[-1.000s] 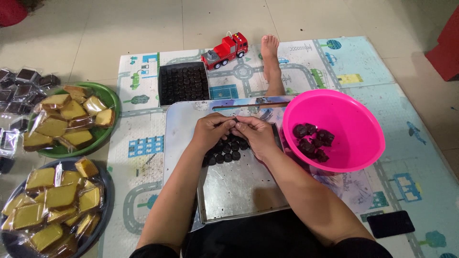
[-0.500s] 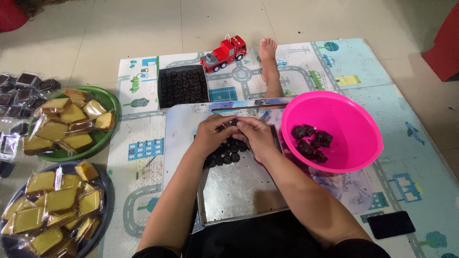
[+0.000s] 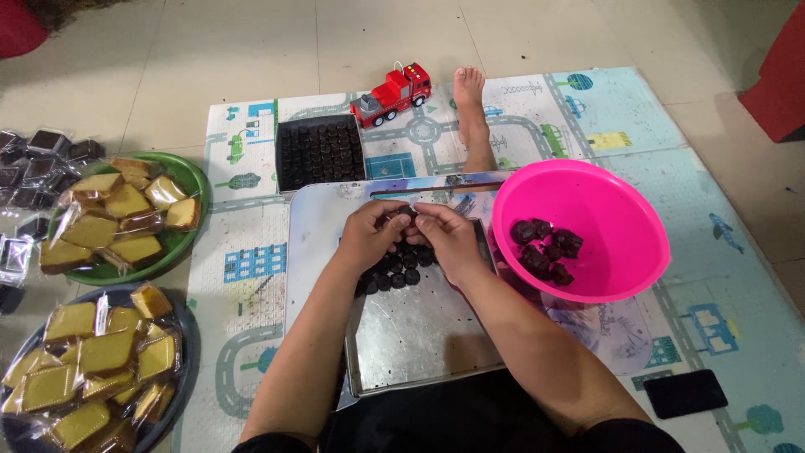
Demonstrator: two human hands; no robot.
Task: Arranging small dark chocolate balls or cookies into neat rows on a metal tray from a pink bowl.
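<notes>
My left hand (image 3: 371, 233) and my right hand (image 3: 446, 236) meet fingertip to fingertip over a metal tray (image 3: 419, 335) on the mat. Together they pinch a small dark round piece (image 3: 406, 215) between thumbs and fingers. Under the hands lie several dark round pieces (image 3: 394, 270) in rows on the tray. A pink bowl (image 3: 604, 201) just right of my right hand holds several dark lumps (image 3: 545, 247).
A black mould tray (image 3: 320, 153) of dark pieces sits beyond the metal tray, a red toy fire truck (image 3: 392, 94) and my bare foot (image 3: 470, 105) behind it. Left: a green plate (image 3: 186, 176) and a dark plate (image 3: 180, 369) of wrapped yellow cakes. A black phone (image 3: 686, 393) lies at right.
Both hands stay together over the tray, with only small finger movements on the dark piece. The view has shifted slightly.
</notes>
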